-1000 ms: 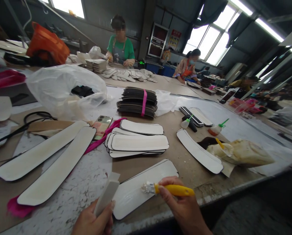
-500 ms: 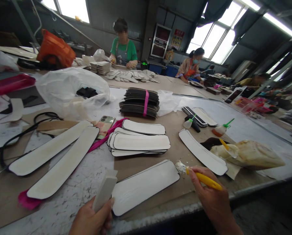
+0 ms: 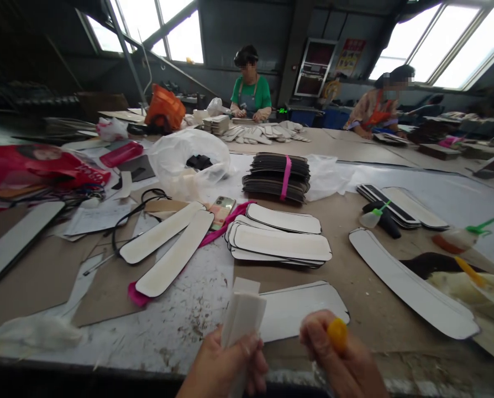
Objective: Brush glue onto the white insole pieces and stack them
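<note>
My left hand (image 3: 224,362) is closed around a few flat white strips (image 3: 242,312), which stick up out of the fist. In my right hand (image 3: 346,362) is a brush with a yellow handle (image 3: 337,335); the handle's end points up, and the bristles are not clear to see. Between and behind my hands a white, dark-edged panel (image 3: 297,307) lies flat on the table, its left end hidden by the strips. Beyond it sits a stack of similar white panels (image 3: 282,243). A curved white panel (image 3: 408,282) lies to the right.
A dark bundle (image 3: 276,179) tied with a pink band stands behind the stack. Small squeeze bottles (image 3: 371,217) and a glue bag (image 3: 458,290) are at right. Two long panels (image 3: 176,254), a phone (image 3: 222,211) and a plastic bag (image 3: 189,157) lie left. People (image 3: 251,91) work across the table.
The view has swung left, so the table's things sit further right. My right hand has drawn back from the panel's right end and turned the brush handle upward. My left hand still grips the strips.
</note>
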The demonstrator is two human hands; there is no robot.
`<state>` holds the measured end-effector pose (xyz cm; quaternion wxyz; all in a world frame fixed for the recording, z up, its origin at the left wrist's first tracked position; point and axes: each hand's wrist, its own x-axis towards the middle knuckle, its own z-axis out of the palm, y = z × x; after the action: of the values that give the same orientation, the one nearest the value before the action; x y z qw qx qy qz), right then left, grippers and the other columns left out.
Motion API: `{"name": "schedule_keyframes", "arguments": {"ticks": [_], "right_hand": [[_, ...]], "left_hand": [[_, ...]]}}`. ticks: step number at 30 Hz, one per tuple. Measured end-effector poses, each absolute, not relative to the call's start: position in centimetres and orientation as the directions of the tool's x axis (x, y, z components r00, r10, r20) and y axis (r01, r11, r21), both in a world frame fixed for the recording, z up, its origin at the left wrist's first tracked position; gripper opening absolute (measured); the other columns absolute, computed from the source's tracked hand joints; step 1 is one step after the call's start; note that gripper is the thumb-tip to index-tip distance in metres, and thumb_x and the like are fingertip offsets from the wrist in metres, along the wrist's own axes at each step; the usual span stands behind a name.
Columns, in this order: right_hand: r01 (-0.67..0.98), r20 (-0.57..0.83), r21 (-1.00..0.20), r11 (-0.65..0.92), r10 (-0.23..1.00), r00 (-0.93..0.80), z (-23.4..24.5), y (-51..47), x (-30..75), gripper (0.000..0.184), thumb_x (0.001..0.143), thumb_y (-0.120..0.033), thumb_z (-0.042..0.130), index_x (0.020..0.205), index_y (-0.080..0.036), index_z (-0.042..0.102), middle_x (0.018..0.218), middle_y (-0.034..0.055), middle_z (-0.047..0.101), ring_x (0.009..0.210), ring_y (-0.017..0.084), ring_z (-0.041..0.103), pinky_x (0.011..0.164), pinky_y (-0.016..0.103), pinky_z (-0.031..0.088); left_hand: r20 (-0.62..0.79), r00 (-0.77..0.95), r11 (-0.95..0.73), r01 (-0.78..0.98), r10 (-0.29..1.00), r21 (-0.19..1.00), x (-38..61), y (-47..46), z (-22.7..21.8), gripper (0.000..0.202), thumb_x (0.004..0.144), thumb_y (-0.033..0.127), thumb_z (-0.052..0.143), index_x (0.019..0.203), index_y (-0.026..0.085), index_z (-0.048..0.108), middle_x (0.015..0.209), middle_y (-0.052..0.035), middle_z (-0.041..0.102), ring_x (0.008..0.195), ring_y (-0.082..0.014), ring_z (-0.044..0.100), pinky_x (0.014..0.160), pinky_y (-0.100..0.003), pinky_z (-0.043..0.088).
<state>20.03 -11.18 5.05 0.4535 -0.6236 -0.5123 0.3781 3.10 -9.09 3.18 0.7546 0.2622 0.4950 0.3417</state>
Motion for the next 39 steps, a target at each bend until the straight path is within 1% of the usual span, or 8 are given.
{"name": "schedule_keyframes", "arguments": {"ticks": [3,7,14,18,22,26,30,39], "right_hand": [[0.051,-0.117,-0.991,-0.123,0.988,0.097,3.9,-11.1,17.5,0.028,0.076,-0.049,0.056,0.071,-0.021,0.056,0.054,-0.0033,0.05,0.048,0.011,0.047,0.048,0.022,0.039],[-0.31,-0.277,-0.91,-0.276,0.96,-0.044,2.6,-11.4,15.9,0.031,0.075,-0.051,0.056,0.071,-0.023,0.042,0.043,-0.0086,0.043,0.034,0.011,0.043,0.038,0.023,0.038],[-0.081,-0.206,-0.979,-0.189,0.927,0.313,2.7,-11.2,16.8,0.032,0.067,-0.047,0.067,0.064,-0.02,0.05,0.052,-0.0058,0.043,0.047,0.009,0.04,0.045,0.02,0.037],[-0.25,-0.355,-0.921,-0.298,0.905,0.232,2.6,-11.5,16.0,0.04,0.061,-0.054,0.068,0.065,-0.017,0.056,0.05,-0.0039,0.048,0.045,0.009,0.043,0.042,0.021,0.036],[-0.279,-0.449,-0.886,-0.371,0.835,0.318,1.5,-12.0,16.6,0.043,0.056,-0.053,0.073,0.061,-0.015,0.056,0.043,-0.0068,0.041,0.041,0.007,0.038,0.04,0.019,0.032],[-0.254,-0.444,-0.894,-0.369,0.801,0.402,1.2,-11.8,18.9,0.041,0.055,-0.05,0.075,0.056,-0.016,0.051,0.045,-0.0061,0.044,0.044,0.008,0.039,0.042,0.019,0.035],[-0.239,-0.435,-0.9,-0.365,0.78,0.449,2.3,-11.3,19.9,0.039,0.055,-0.047,0.076,0.063,-0.017,0.053,0.048,-0.0066,0.046,0.044,0.008,0.041,0.042,0.018,0.037],[-0.138,-0.368,-0.929,-0.344,0.802,0.471,3.3,-10.8,18.7,0.043,0.054,-0.051,0.074,0.071,-0.015,0.059,0.052,-0.0023,0.056,0.046,0.011,0.048,0.042,0.021,0.04]], "left_hand": [[-0.585,0.342,0.676,-0.317,0.736,0.665,3.9,-9.3,3.2,0.039,0.052,0.043,0.079,0.063,0.01,0.061,0.049,-0.0036,0.062,0.042,-0.0126,0.056,0.041,-0.02,0.039],[-0.587,0.391,0.704,-0.335,0.709,0.626,4.6,-9.6,3.1,0.04,0.051,0.041,0.081,0.066,0.007,0.064,0.045,-0.0032,0.06,0.04,-0.0116,0.055,0.04,-0.019,0.039],[-0.55,0.246,0.602,-0.307,0.798,0.737,4.4,-10.0,2.8,0.04,0.054,0.043,0.078,0.07,0.009,0.065,0.05,-0.0038,0.063,0.047,-0.013,0.056,0.05,-0.024,0.045],[-0.549,0.206,0.586,-0.33,0.81,0.74,4.7,-10.1,2.2,0.045,0.051,0.044,0.079,0.074,0.007,0.066,0.051,-0.0016,0.06,0.05,-0.0114,0.053,0.053,-0.024,0.045],[-0.511,0.231,0.561,-0.314,0.828,0.766,5.5,-10.3,1.5,0.045,0.054,0.047,0.077,0.074,0.008,0.065,0.053,-0.0008,0.058,0.052,-0.0106,0.052,0.054,-0.022,0.042],[-0.439,0.348,0.538,-0.273,0.828,0.797,6.3,-10.8,1.3,0.051,0.056,0.056,0.072,0.076,0.01,0.064,0.054,-0.0003,0.056,0.05,-0.0094,0.049,0.051,-0.021,0.039],[-0.463,0.417,0.584,-0.232,0.782,0.778,6.8,-10.9,1.7,0.058,0.055,0.061,0.069,0.084,0.011,0.065,0.053,0.0004,0.056,0.049,-0.0099,0.049,0.049,-0.021,0.037],[-0.472,0.478,0.644,-0.305,0.741,0.702,6.4,-10.2,1.6,0.047,0.057,0.043,0.076,0.09,0.012,0.063,0.062,-0.0021,0.064,0.052,-0.0135,0.057,0.05,-0.022,0.042]]}}
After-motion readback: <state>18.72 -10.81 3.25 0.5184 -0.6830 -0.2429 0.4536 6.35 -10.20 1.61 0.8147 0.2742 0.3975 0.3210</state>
